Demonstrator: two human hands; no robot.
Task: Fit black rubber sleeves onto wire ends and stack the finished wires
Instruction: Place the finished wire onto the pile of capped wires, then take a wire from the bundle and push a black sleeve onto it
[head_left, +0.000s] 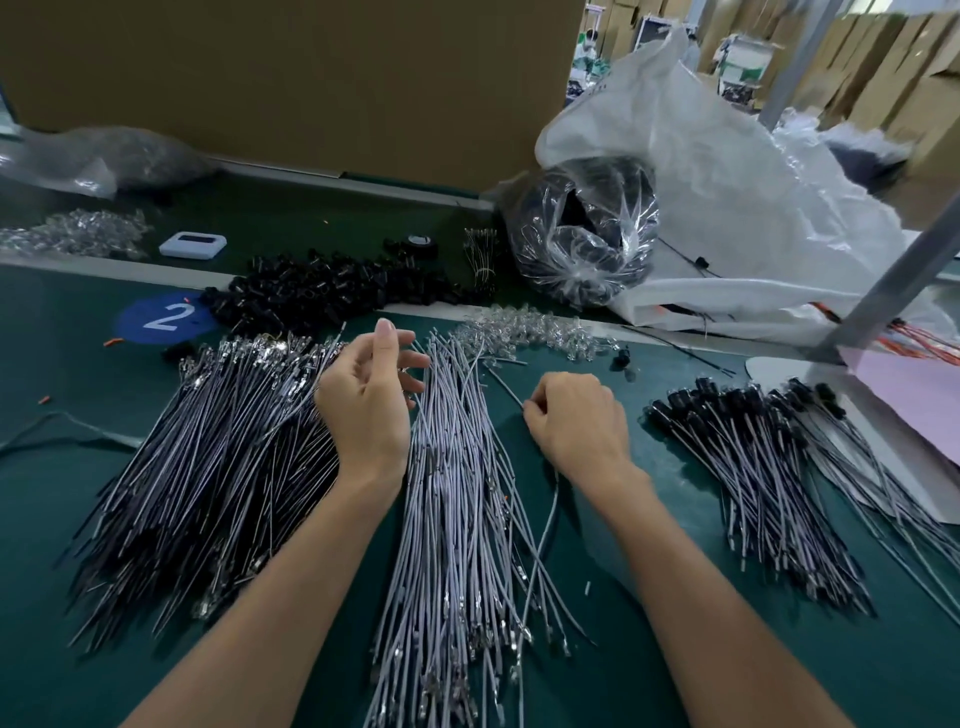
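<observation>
My right hand (571, 415) pinches one grey wire (555, 493); left hand (363, 400) half-curled, can't tell if it holds anything. Tail might snag the 6 o'clock wire pile (452, 519), imo.

Bare forearms reach forward; left hand (366, 400) hovers, fingers loosely spread, forefinger raised; right hand (576, 415) curls knuckles-up, seemingly pinching a wire (506, 387).

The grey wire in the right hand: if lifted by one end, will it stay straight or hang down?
Probably it droops: the grey wire curves loosely below the right hand. It looks thin, so likely very light. Its smooth insulation may slip through a loose pinch.
</observation>
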